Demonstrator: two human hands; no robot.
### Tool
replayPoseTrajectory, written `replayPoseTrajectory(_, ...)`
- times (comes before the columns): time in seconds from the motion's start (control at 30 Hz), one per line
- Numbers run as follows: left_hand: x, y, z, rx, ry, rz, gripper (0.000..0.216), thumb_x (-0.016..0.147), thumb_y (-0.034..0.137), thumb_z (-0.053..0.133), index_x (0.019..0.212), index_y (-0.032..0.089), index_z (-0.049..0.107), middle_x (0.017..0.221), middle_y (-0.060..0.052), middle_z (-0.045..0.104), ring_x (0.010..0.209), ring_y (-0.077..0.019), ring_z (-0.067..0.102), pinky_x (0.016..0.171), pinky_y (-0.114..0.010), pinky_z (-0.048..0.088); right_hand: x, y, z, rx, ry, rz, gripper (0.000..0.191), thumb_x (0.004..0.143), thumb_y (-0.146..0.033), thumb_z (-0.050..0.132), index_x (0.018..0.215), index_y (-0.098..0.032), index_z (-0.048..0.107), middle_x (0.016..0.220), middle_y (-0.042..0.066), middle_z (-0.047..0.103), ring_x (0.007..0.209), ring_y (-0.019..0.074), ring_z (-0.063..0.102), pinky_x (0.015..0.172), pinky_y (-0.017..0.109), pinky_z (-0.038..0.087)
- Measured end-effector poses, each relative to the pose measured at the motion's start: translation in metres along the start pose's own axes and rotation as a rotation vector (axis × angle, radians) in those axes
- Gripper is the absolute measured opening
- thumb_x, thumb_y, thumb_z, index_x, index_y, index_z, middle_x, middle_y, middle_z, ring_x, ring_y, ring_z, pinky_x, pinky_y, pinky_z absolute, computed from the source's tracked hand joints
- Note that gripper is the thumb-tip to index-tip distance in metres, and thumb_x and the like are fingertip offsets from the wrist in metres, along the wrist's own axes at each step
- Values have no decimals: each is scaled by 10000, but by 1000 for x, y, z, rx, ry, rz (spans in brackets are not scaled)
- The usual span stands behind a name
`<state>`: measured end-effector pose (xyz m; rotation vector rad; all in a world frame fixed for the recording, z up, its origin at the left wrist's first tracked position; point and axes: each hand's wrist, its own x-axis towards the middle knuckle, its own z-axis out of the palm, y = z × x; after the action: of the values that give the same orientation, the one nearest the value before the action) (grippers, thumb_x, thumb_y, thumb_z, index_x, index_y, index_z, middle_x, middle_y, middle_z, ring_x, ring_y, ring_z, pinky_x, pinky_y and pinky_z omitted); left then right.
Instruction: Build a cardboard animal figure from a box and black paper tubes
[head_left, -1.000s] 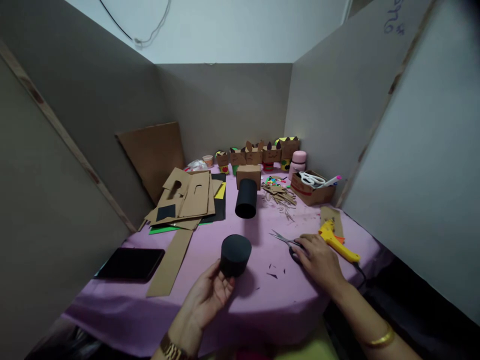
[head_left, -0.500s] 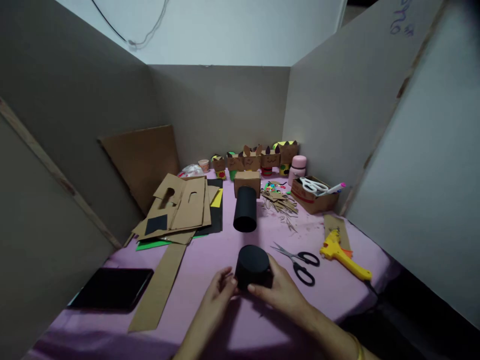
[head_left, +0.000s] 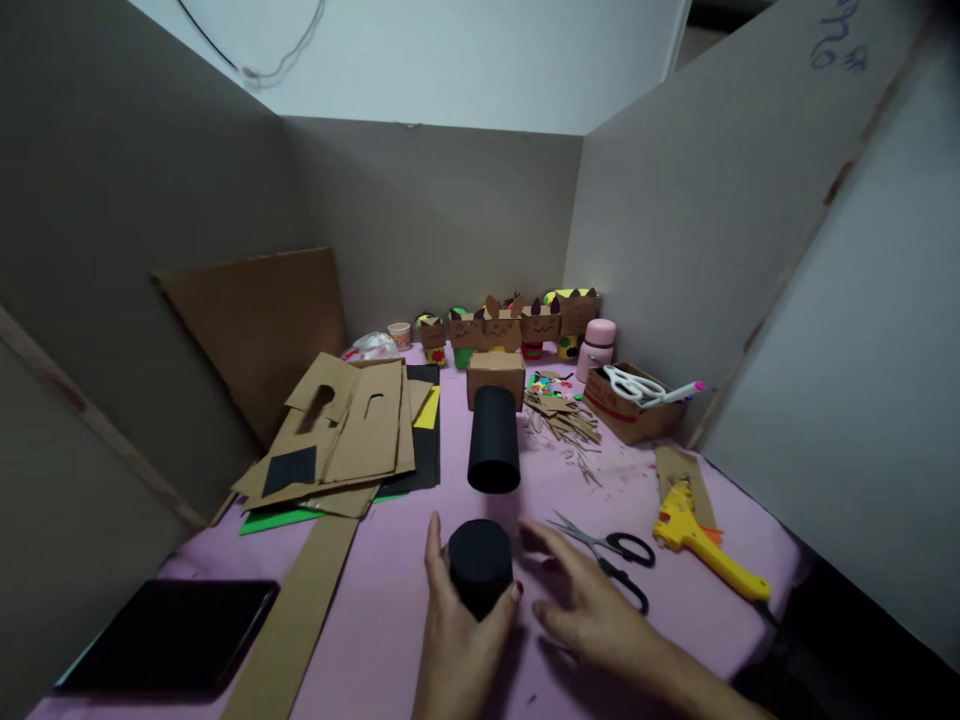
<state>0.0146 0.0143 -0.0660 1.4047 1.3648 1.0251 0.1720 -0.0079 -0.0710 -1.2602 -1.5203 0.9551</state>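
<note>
Gripping short black paper-covered cylinder (head_left: 480, 570) from below, left hand (head_left: 457, 645) is wrapping thumb and fingers (head_left: 516, 592) round its sides, above pink tablecloth (head_left: 390, 610). Just beside, right hand (head_left: 592, 610) is hovering, fingers spread, holding nothing. Rightward, black-handled scissors (head_left: 611, 555) and yellow glue gun (head_left: 705, 545) lying idle; cylinder seemingly fully covered. Beyond, longer black tube (head_left: 493, 440) lying.

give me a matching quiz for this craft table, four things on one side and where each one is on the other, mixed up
Things: 1 short black cylinder; 2 black-handled scissors; 3 yellow glue gun; 4 white scissors.
Places: A in the cardboard box; B gripped by the left hand; C by the pink cloth right edge; D on the cloth just past the right hand.
Pairs: 1-B, 2-D, 3-C, 4-A.
</note>
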Motion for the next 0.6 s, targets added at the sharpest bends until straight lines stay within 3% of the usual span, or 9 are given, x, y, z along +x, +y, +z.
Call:
replayPoseTrajectory(0.13, 4, -3, -5, 19, 40, 59, 938, 742, 409, 583, 1471, 223, 24, 1322, -168, 462, 1184, -303, 540, 1040, -499, 343, 52, -9, -51, 61, 302, -4, 580, 691, -247, 661, 1252, -212, 517, 1240, 132, 594, 1175, 300, 532, 972, 502, 413)
replayPoseTrajectory(0.2, 7, -8, -7, 24, 39, 83, 938, 744, 415, 570, 1472, 217, 13, 1331, -170, 455, 1198, -300, 530, 1048, -489, 338, 91, -14, -73, 119, 382, -25, 745, 633, -343, 754, 1307, -218, 464, 1326, 139, 521, 1242, 314, 471, 1019, 511, 367)
replayPoseTrajectory(0.27, 9, -13, -7, 25, 39, 99, 929, 750, 412, 553, 1473, 214, 4, 1330, -168, 461, 1207, -295, 525, 1059, -486, 328, 131, -15, -89, 146, 391, -36, 965, 579, -388, 807, 1409, -236, 339, 1425, 139, 420, 1327, 301, 382, 1077, 489, 309)
replayPoseTrajectory(0.4, 10, -16, -6, 20, 32, 93, 899, 760, 379, 527, 1475, 208, 9, 1330, -167, 471, 1179, -285, 553, 1037, -460, 368, 191, -9, -98, 223, 337, -38, 1164, 525, -450, 842, 1480, -273, 201, 1529, 127, 277, 1415, 291, 240, 1137, 468, 205)
replayPoseTrajectory(0.5, 8, -15, -6, 4, 18, 110, 895, 759, 347, 516, 1473, 184, 2, 1318, -165, 488, 1145, -264, 578, 1009, -415, 407, 215, -2, -93, 289, 276, -60, 1204, 519, -443, 851, 1492, -305, 155, 1537, 97, 290, 1425, 270, 230, 1135, 454, 228)
replayPoseTrajectory(0.6, 7, -15, -5, 3, 14, 105, 895, 751, 330, 515, 1472, 183, 5, 1316, -158, 497, 1150, -252, 577, 1009, -395, 410, 227, 0, -85, 344, 232, -92, 1247, 499, -393, 874, 1498, -296, 134, 1487, 93, 394, 1365, 254, 369, 1119, 424, 284)
